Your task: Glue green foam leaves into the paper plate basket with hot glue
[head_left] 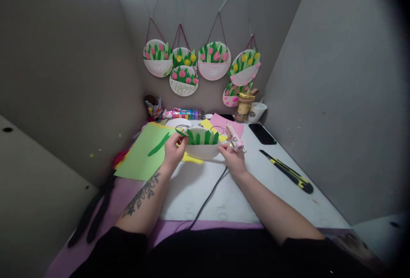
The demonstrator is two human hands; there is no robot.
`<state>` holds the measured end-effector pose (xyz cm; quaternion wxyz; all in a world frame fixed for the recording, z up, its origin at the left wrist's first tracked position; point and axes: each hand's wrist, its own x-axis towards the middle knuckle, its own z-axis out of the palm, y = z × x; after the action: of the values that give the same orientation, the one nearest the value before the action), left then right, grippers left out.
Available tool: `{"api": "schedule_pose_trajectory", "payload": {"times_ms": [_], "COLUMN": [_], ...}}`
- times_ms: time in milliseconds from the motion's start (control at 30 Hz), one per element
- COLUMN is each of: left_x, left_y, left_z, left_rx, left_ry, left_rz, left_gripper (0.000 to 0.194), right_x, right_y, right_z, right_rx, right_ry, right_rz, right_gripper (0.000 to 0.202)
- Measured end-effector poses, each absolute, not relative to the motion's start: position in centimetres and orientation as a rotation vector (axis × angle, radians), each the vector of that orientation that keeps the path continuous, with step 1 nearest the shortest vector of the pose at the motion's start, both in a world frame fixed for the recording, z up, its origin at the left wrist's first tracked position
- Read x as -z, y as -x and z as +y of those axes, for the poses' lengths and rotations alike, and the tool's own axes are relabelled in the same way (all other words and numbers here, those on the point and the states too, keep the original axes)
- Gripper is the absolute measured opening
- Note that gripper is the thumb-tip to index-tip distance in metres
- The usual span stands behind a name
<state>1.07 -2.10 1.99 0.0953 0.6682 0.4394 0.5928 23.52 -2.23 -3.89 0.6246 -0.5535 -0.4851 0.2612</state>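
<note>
In the head view my left hand (175,149) pinches a dark green paper leaf (181,133) at the left rim of a paper plate pocket (201,151). Green paper leaves in two shades (202,136) stand in a row in the pocket, above its white front half. My right hand (234,159) has its thumb and fingers closed on the plate's right edge. A pink glue gun (235,138) shows just above that hand; whether the hand also grips it is hidden. A black cord (209,194) runs from below the hand toward me.
Light green paper (136,158) with a dark green strip (159,144) lies left. Yellow and pink paper (229,123) sit behind the plate. A utility knife (288,172) and phone (262,134) lie right. Finished plates (214,71) hang on the grey back panel (195,9).
</note>
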Motion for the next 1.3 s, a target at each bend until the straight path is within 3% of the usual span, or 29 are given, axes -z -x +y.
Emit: {"api": "schedule_pose_trajectory", "payload": {"times_ms": [300, 667, 1033, 1300], "left_x": [-2.0, -1.2, 0.5, -0.5], "left_y": [0.2, -1.1, -1.6, -1.9], "left_z": [-1.5, -1.0, 0.0, -0.2], "left_rx": [-1.85, -1.702, -1.267, -1.367], "left_ry": [-1.818, -1.979, -2.143, -2.091], "left_rz": [1.396, 1.397, 1.551, 1.544], "left_gripper": [0.017, 0.015, 0.014, 0.013], "right_x": [3.6, 4.1, 4.0, 3.9], "right_y": [-23.4, -23.6, -23.4, -23.4], "right_z": [-2.4, -2.1, -2.2, -2.3], "right_rx": [-0.65, -0.617, -0.638, -0.619], "right_ry": [1.282, 1.263, 1.253, 1.262], "right_rz": [-1.073, -1.106, -1.088, -1.093], "right_gripper": [0.014, 0.014, 0.017, 0.016]}}
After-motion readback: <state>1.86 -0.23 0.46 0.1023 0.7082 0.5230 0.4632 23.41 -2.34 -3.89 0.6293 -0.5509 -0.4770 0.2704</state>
